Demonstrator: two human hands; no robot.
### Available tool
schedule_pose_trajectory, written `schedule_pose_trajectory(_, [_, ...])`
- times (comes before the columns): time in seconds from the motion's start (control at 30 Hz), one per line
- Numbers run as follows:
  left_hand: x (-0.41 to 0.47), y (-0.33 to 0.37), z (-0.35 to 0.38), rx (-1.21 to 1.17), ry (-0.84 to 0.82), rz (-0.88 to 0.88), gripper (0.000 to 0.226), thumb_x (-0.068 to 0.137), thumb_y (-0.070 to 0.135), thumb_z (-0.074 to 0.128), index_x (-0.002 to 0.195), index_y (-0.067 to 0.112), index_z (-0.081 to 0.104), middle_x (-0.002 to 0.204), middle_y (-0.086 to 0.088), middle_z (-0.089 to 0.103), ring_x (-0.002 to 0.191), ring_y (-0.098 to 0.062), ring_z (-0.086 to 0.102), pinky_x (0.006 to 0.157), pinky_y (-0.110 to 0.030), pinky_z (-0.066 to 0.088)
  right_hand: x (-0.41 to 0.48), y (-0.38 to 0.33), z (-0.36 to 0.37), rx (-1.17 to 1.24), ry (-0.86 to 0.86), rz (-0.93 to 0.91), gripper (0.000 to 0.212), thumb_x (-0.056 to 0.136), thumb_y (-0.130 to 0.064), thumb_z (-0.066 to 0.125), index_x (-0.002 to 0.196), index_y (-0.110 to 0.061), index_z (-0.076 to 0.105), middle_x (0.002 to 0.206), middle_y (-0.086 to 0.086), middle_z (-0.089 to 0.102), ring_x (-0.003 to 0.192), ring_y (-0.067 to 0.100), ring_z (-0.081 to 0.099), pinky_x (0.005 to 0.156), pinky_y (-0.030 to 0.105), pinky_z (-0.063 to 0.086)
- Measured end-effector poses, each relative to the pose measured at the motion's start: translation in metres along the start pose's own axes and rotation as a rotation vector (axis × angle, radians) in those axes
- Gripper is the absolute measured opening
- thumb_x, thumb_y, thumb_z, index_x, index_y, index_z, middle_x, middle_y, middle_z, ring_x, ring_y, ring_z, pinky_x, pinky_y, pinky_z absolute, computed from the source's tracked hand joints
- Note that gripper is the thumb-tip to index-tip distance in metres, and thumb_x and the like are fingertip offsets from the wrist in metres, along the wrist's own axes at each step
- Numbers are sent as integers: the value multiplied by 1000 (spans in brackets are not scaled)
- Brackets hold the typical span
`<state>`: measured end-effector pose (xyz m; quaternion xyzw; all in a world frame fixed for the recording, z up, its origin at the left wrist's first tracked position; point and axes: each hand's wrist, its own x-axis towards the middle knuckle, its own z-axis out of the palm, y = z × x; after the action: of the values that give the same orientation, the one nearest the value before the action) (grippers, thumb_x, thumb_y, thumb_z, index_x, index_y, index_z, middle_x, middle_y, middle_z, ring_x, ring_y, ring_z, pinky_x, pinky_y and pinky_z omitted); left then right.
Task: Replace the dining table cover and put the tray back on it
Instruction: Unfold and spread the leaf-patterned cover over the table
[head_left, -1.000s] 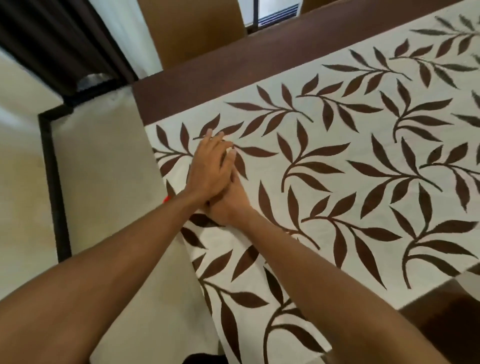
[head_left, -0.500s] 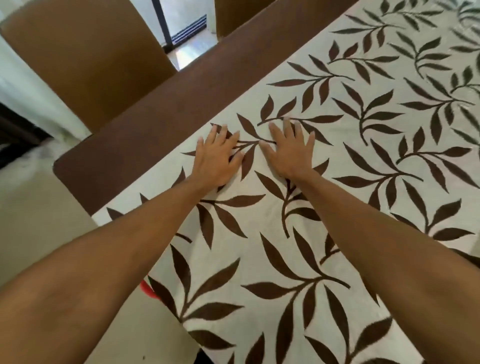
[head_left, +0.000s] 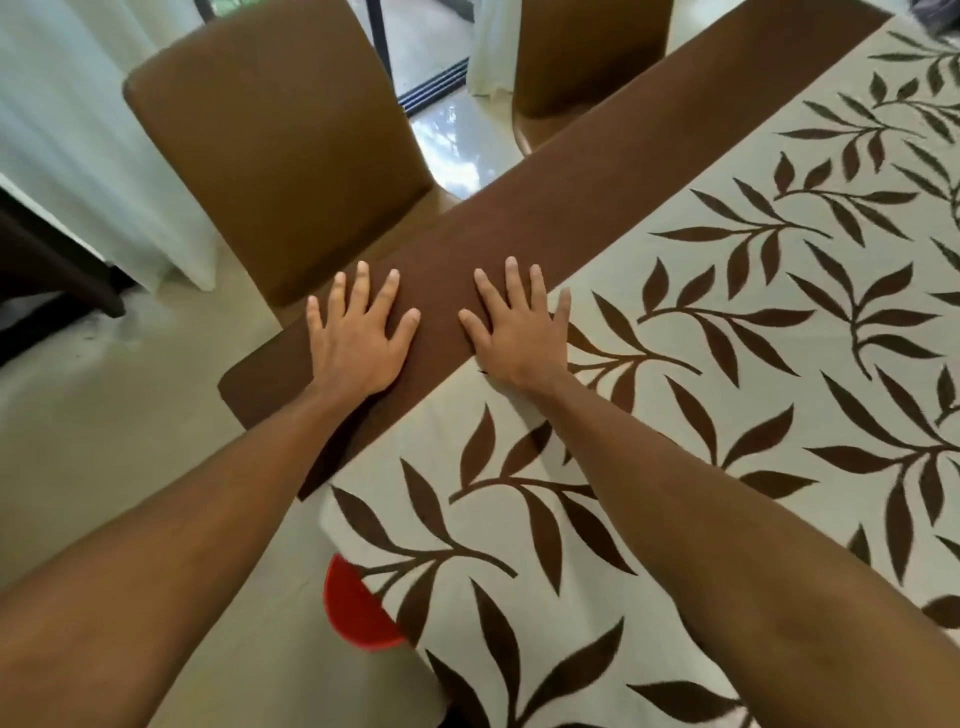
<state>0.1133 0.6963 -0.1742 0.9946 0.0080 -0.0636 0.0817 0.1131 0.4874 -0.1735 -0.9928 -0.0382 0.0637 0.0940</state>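
A cream table cover (head_left: 675, 415) printed with brown leaf sprays lies spread over the dining table, with a plain brown border band (head_left: 597, 192) along its far edge. My left hand (head_left: 358, 338) lies flat on that brown band near the table's corner, fingers spread and straight. My right hand (head_left: 514, 327) lies flat beside it, palm down across the seam between the band and the leaf print. Neither hand holds anything. No tray is in view.
A brown upholstered chair (head_left: 280, 140) stands close behind the table's far edge, and a second one (head_left: 587, 57) stands further right. A red round object (head_left: 358, 608) shows on the floor under the cover's hanging edge. Pale curtains and tiled floor lie to the left.
Both hands slid from the leaf print outward to the brown border band and spread apart. A second ago they were stacked one on the other near the cover's left edge.
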Motion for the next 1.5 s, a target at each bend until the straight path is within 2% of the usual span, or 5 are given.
schedule_pose_trajectory(0.37, [-7,-121,-16,-61,36,-167,58,104,53,14,151,31,38,158,-5,37,149,-32,25,115,-57,24,17,-99,20,13,-29,-101,67,102,-65,9,162,-36,10,171,3,3,157,32,-5,122,60,-7])
schedule_pose_trajectory(0.63, [-32,-142,-36,6,311,-103,52,106,45,30,80,13,61,79,-16,66,73,-36,60,59,-35,34,-68,-188,37,176,-71,-475,58,102,-47,44,155,-23,39,166,7,26,155,28,16,122,61,11])
schedule_pose_trajectory(0.97, [-123,-11,1,-214,20,362,53,105,51,24,144,27,50,156,0,42,149,-21,28,119,-52,23,-179,14,1,163,75,377,61,102,-52,43,155,-22,37,166,10,26,154,32,18,123,60,17])
schedule_pose_trajectory(1.2, [-134,-40,8,27,-43,228,62,103,59,16,159,33,14,168,-4,8,155,-25,3,122,-53,3,-291,-60,43,37,-62,-123,65,102,-58,35,159,-28,25,169,10,14,157,30,9,123,61,10])
schedule_pose_trajectory(1.5, [-192,7,6,-195,154,263,38,101,29,50,131,8,60,140,-18,55,138,-33,42,116,-49,32,-325,55,-4,122,28,-95,53,103,-49,42,149,-24,44,165,9,28,156,27,14,124,55,19])
